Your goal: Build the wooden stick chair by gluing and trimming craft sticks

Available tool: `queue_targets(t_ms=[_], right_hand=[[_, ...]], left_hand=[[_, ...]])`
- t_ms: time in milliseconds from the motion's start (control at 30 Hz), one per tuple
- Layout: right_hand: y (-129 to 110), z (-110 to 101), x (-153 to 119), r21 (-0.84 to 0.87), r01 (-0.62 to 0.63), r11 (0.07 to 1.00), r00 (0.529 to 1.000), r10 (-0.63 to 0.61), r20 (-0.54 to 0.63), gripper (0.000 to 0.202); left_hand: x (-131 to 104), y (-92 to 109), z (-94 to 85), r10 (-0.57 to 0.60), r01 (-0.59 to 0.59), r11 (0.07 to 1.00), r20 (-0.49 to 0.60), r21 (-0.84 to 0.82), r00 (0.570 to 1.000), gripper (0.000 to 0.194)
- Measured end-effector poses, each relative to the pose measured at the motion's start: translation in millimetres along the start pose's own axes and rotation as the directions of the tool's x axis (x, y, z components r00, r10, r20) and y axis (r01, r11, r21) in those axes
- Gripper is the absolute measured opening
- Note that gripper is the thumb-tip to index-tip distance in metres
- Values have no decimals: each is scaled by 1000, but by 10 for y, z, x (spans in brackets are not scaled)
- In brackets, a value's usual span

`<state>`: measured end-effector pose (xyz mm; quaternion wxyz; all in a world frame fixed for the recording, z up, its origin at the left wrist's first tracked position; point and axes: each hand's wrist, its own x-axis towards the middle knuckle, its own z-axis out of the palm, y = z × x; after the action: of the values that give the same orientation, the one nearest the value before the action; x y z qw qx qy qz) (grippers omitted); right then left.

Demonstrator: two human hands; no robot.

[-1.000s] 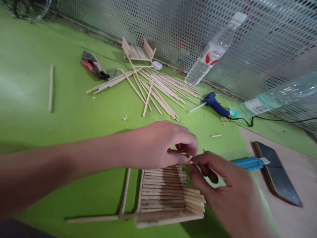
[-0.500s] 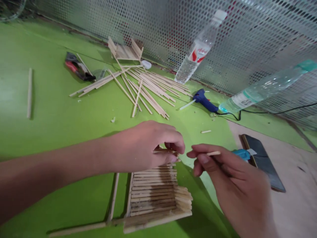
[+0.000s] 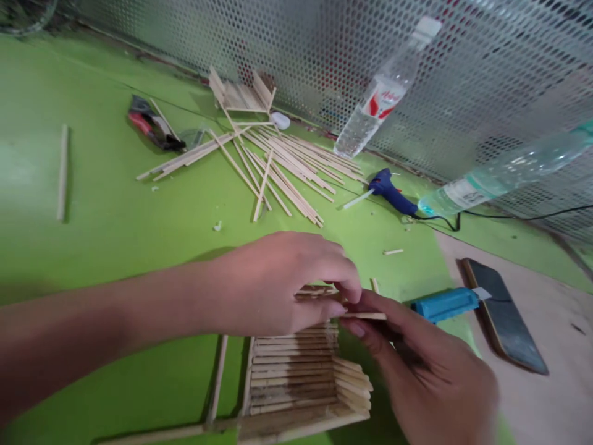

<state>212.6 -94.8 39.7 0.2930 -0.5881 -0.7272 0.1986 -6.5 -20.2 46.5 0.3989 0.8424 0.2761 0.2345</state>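
Pinching short stick between thumb and forefinger of right hand, with almost no opening, just beside thumb tip of left hand. Curled over far edge of stick frame with left; can't tell grip or exact opening. Resting on green surface below hands. To right: blue cutter, dark slab. Beyond: loose sticks, glue gun, two bottles.

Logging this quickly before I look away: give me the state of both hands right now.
Left hand: closed on the far side of the stick box.
Right hand: closed, pinching a short stick.
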Motion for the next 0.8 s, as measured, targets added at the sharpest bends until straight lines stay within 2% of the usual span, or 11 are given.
queue_targets(t_ms=[167,400,667,800], right_hand=[[-15,-17,13,-70,-9,997,998,13,61,22],[-8,20,-7,-176,-26,984,1000,24,-15,14],[-60,19,1,-225,25,974,1000,-29,-11,14],[-43,31,-40,-276,49,960,998,-57,-20,24]], left_hand=[[11,-21,13,14,-14,999,-17,-29,1000,9],[10,-48,30,41,-42,998,-29,-50,999,9],[11,-72,41,43,-45,996,-28,-76,999,10],[8,-72,37,46,-48,995,-30,-84,998,9]])
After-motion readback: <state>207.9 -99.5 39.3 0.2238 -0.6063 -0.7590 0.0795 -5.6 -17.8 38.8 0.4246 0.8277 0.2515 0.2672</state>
